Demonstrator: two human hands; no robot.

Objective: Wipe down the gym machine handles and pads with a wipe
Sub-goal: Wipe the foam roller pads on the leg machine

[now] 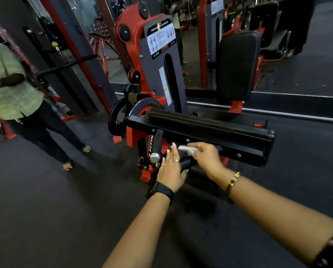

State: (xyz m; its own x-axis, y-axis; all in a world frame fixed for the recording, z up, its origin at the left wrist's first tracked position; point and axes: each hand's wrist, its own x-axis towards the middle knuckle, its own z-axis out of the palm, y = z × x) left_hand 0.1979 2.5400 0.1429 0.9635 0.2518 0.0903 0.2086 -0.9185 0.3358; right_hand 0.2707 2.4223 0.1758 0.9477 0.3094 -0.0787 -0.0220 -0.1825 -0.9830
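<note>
A red and black gym machine (158,60) stands ahead with a long black arm (200,130) across the middle. Two black handle grips stick out below the arm: an upright one (158,140) with a chrome end cap, and a lower one (187,163). My left hand (171,169) reaches in with fingers straight, its thumb under the lower grip. My right hand (206,156) pinches a white wipe (186,149) just above that grip. A tall black back pad (237,64) stands at the far right of the machine.
A person in a green shirt (9,84) and dark trousers stands barefoot at the left. A black rack post (69,55) with a horizontal bar rises behind them. Mirrors line the wall behind the machine. Dark rubber flooring (65,209) spreads around me.
</note>
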